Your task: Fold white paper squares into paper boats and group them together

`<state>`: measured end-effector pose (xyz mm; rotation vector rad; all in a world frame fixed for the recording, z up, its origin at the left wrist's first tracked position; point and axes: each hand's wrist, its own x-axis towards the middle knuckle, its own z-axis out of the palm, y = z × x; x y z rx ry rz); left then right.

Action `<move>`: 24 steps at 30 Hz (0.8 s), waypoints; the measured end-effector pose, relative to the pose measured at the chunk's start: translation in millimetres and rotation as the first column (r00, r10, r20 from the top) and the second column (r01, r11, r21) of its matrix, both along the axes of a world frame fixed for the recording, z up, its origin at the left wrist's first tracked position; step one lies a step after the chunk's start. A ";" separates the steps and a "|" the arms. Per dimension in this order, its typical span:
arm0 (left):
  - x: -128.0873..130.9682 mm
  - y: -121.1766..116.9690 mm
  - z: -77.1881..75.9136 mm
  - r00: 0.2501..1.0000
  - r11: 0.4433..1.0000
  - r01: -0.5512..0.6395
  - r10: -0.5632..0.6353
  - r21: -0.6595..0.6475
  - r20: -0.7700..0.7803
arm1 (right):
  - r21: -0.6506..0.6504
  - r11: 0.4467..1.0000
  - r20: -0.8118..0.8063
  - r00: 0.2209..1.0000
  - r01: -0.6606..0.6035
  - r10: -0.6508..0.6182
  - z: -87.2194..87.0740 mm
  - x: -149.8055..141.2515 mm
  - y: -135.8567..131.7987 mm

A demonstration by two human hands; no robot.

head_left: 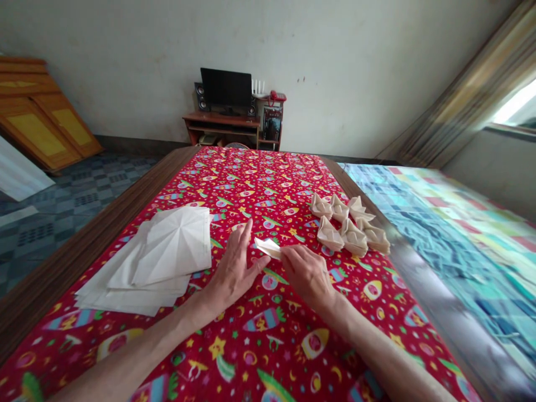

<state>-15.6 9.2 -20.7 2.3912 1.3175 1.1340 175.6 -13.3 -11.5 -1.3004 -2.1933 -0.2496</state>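
Note:
A small folded piece of white paper (268, 247) sticks out from the fingers of my right hand (307, 273), which are closed on its right end. My left hand (237, 262) is just left of the paper, fingers stretched out and thumb apart, its thumb tip close under the paper. Whether that thumb touches the paper I cannot tell. Left of my left hand lies a loose stack of creased white sheets (176, 243). Several folded paper pieces (354, 237), pointed and nested in small stacks, stand in two rows beyond my right hand.
A red patterned cloth (272, 335) covers the table, with a brown wooden edge (104, 229) along the left. To the right is a bed with a checkered cover (452, 223). A monitor (226, 87) on a desk and a wooden cabinet (46, 117) are against the wall.

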 end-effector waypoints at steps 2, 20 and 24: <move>5.8 -7.7 0.1 0.999 0.998 0.032 -0.030 -0.049 0.032 | -0.023 0.999 -0.057 0.998 -0.043 0.042 -2.3 -4.5 -2.1; 18.3 -21.9 19.9 0.986 0.989 0.116 -0.103 -0.095 0.129 | -0.017 1.000 -0.054 0.999 0.005 -0.006 7.6 -15.1 -8.4; 16.8 -19.4 19.3 0.985 0.987 0.088 -0.067 -0.131 0.158 | -0.015 0.999 -0.105 0.994 -0.034 0.032 3.7 -15.9 -7.4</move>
